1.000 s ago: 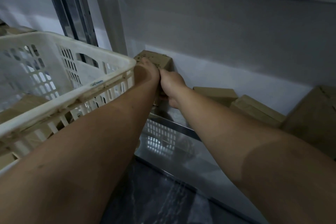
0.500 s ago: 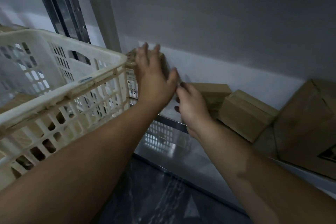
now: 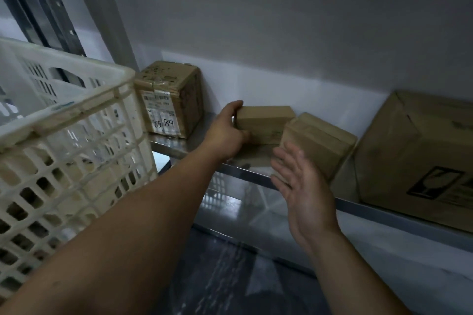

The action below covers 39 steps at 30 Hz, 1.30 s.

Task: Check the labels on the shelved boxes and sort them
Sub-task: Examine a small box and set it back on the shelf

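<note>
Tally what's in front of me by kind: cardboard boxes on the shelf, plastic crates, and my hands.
Brown cardboard boxes on the metal shelf: 4 (labelled cube box, flat box gripped by the left hand, tilted box, large box with fragile symbol)
Crates: 1 (white slatted plastic crate)
Hands: 2 (right hand open)
Total: 7; whatever lies inside the crate is not counted.

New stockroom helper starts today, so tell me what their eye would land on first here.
The left hand grips a flat brown box at mid-shelf, while the right hand is held open in front of a tilted box. A big white crate fills the left, beside a labelled box with 85 89 handwritten on it.
</note>
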{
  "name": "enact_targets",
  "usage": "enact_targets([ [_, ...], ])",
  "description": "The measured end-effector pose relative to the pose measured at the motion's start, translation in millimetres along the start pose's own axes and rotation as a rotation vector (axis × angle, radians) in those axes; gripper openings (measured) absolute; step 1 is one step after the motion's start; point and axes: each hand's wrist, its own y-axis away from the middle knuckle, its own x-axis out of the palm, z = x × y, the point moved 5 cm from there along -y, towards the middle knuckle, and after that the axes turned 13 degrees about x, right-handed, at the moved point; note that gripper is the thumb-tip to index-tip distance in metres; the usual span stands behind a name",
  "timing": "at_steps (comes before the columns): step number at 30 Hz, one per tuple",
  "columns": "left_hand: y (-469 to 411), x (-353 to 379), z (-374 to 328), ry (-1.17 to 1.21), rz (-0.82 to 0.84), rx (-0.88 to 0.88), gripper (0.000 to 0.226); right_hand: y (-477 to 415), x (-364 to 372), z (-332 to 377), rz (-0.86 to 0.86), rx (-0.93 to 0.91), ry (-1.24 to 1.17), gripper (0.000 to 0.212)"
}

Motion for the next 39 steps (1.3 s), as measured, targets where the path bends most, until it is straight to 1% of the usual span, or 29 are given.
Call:
enact_targets([
  [3, 1.6, -4.1, 1.1, 0.027, -0.075, 0.024, 0.068, 3.2, -9.1, -6.0, 0.029, 0.005, -0.023, 0.043],
  [6, 15.6, -13.7, -8.7, 0.027, -0.117, 0.03, 0.063, 4.5, -11.8, -6.5, 0.052, 0.003, -0.012, 0.046],
  [10, 42.6, -44.6, -22.8, 0.03, -0.182, 0.015, 0.062, 5.6, -8.8, 0.7, 0.072, -0.014, -0.046, 0.036],
  [14, 72.8, -71.1, -35.2, 0.029, -0.206, -0.007, 0.059, 8.8, -1.9, 4.4, 0.074, -0.038, -0.047, 0.028],
  [17, 91.0, -83.4, -36.9, 0.148, -0.205, -0.083, 0.056, 10.3, 3.4, 5.4, 0.083, -0.061, -0.029, 0.029],
  [19, 98.2, -86.2, -37.2, 0.225, -0.174, -0.143, 0.058, 10.9, 5.8, 5.9, 0.115, -0.053, -0.023, 0.029],
  [21, 102.8, -84.3, -39.2, 0.268, -0.125, -0.178, 0.063, 11.4, 5.9, 7.0, 0.133, -0.055, -0.025, 0.039],
  [22, 103.8, -81.5, -38.8, 0.275, -0.1, -0.187, 0.065, 10.2, 4.4, 6.4, 0.133, -0.055, -0.035, 0.04],
  [25, 105.3, -74.6, -38.2, 0.285, -0.085, -0.209, 0.065, 7.3, 3.3, 7.7, 0.132, -0.046, -0.067, 0.025],
  [29, 107.6, -65.1, -33.4, 0.312, -0.097, -0.257, 0.065, 1.1, -2.2, 1.4, 0.098, -0.026, -0.071, 0.02],
  [34, 116.2, -56.2, -33.6, 0.339, -0.154, -0.328, 0.044, -1.9, -3.0, -2.8, 0.098, 0.018, -0.131, 0.006],
  [37, 125.1, -50.6, -42.0, 0.357, -0.212, -0.364, 0.03, -2.6, -5.8, -1.7, 0.091, -0.003, -0.088, 0.01],
  [39, 133.9, -45.9, -44.9, 0.355, -0.239, -0.383, 0.028, -1.8, -5.3, 0.1, 0.099, 0.008, -0.073, 0.01],
])
